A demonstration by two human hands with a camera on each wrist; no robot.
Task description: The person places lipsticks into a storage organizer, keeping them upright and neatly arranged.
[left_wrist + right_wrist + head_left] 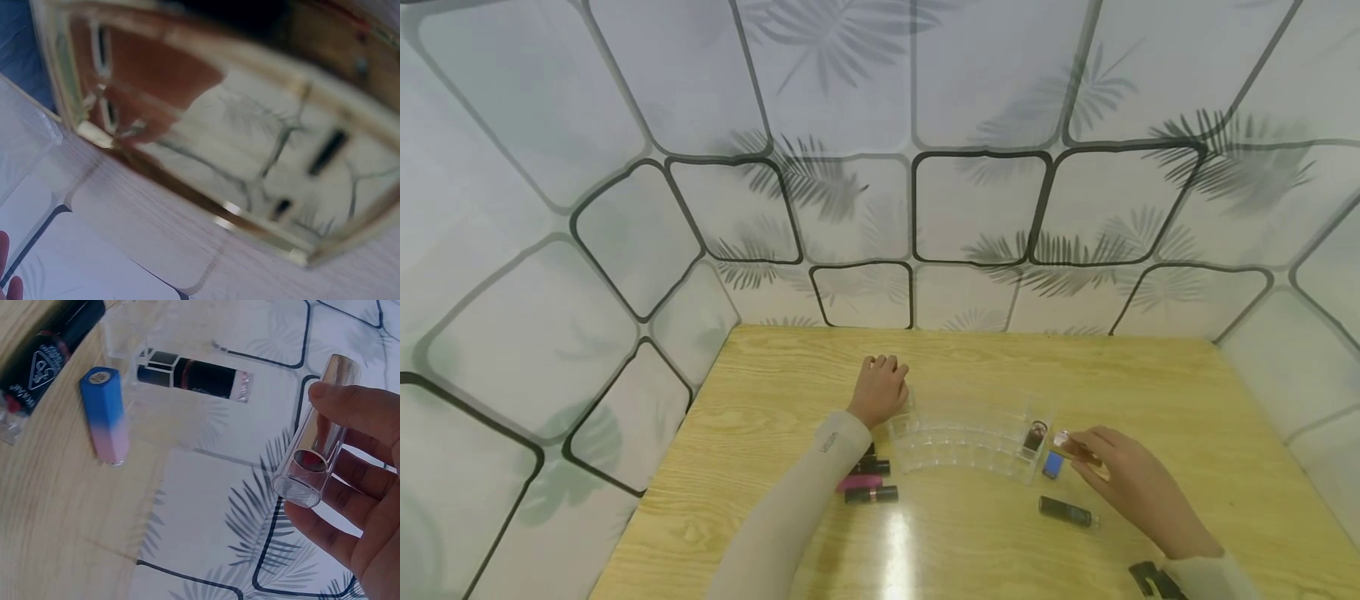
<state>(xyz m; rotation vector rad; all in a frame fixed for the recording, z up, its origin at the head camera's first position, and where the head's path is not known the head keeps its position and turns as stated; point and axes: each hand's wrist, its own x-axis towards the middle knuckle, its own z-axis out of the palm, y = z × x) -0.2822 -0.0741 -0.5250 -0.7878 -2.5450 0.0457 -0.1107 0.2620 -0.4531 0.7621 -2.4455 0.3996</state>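
My right hand [1116, 471] pinches a lipstick tube [312, 437] between thumb and fingers; it has a gold part and a clear end with red inside. A clear tiered organizer [962, 442] lies between the hands. In its right end sits a black tube [194, 375] with a clear tip. Beside it stands a blue-and-pink lipstick [105, 419], and a larger black tube [1065, 511] lies nearer. My left hand [880, 393] is at the organizer's left end, fingers loosely bent. Its fingertips [12, 287] barely show in the left wrist view, with nothing visible in them.
Several lipsticks, black [871, 495] and pink [859, 482], lie by the left forearm. A blurred gold-edged mirrored surface [206, 131] fills much of the left wrist view. A black object [1153, 579] is near the right sleeve. A patterned wall [865, 208] borders the wooden table [797, 358].
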